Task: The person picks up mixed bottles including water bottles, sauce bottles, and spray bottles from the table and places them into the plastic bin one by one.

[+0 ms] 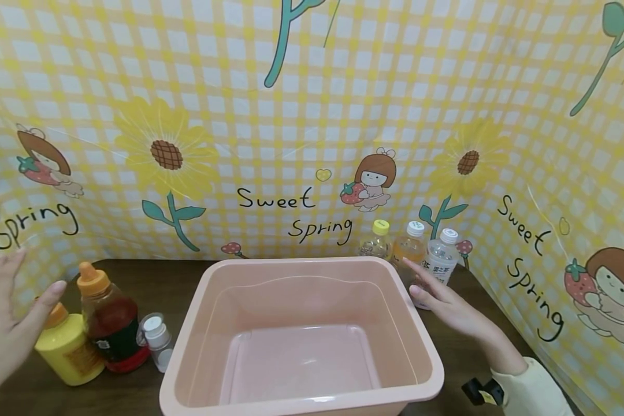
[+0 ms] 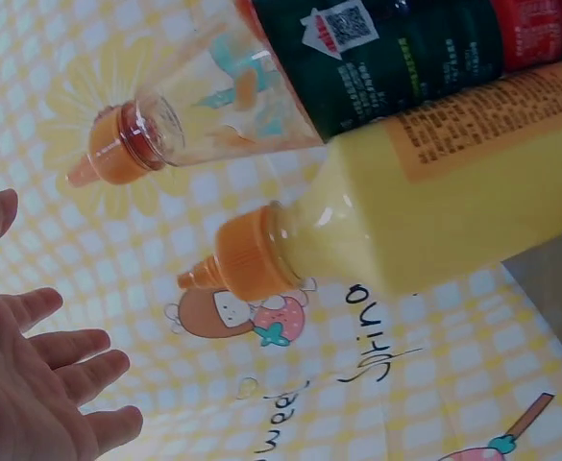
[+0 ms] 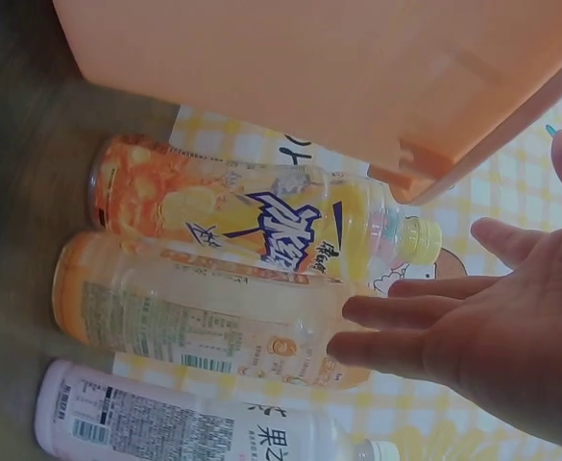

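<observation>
My left hand is at the left edge, its fingers spread, holding nothing. Nearest to it stand a yellow squeeze bottle with an orange cap and a clear squeeze bottle of dark red contents, also orange-capped. Beside them is a small clear bottle with a white top. On the right, my right hand reaches with extended fingers toward three drink bottles: one yellow-capped, an orange-tinted one and a white-capped one. Its fingertips overlap the middle bottle; whether they touch it I cannot tell.
A pink plastic tub with nothing visible inside stands between the two groups of bottles on the dark wooden table. A yellow checked cloth printed with flowers and figures hangs behind and along the sides.
</observation>
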The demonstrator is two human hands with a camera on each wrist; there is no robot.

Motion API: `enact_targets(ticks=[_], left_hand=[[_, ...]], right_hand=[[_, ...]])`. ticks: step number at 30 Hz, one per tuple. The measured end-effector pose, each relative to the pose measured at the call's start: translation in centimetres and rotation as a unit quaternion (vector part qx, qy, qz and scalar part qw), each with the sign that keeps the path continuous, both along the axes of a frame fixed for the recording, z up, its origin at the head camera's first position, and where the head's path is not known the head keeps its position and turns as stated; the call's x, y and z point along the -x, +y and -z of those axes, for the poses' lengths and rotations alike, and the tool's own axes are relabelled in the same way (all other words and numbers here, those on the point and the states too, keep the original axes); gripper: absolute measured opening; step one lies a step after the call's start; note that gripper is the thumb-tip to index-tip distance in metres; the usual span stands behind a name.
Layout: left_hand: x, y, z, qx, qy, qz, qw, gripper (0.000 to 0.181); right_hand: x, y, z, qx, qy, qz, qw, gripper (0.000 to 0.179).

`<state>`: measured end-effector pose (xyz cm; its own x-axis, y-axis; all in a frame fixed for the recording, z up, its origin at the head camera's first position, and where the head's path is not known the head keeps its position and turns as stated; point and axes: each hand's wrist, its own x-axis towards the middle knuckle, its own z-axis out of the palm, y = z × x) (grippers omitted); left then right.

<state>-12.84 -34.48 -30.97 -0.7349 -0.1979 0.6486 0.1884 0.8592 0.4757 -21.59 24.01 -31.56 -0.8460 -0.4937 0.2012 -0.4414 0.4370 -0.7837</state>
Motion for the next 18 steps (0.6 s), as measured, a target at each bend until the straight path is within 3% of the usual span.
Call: enact_targets(ticks=[5,8,11,15,18], left_hand=[[0.1,-0.8,0.7,-0.046,0.008,0.003,0.9989,0.066],[0.0,-1.4,1.2,-0.071,-0.013,-0.008,0.9974,0.068],[1.3,-4.2,3.8,-0.11,-0.01,-0.024,0.9936,0.071],[4.2,-10.4,9.3,-0.142,0.011,-0.05,0.9886,0.072],[5.0,-12.7,11.1,-0.161,-0.021,-0.037,0.986,0.072]], right_hand=[[-0.1,0.0,0.3,0.017,-0.015,-0.016,0.9996,0.052],[-0.2,0.0,0.4,0.019,-0.018,-0.025,0.9994,0.052],[-0.1,0.0,0.6,0.023,-0.023,-0.037,0.9988,0.051],[-0.1,0.2,0.8,0.038,-0.04,-0.047,0.9974,0.051],[-0.1,0.3,1.0,0.057,-0.06,-0.06,0.9948,0.052]])
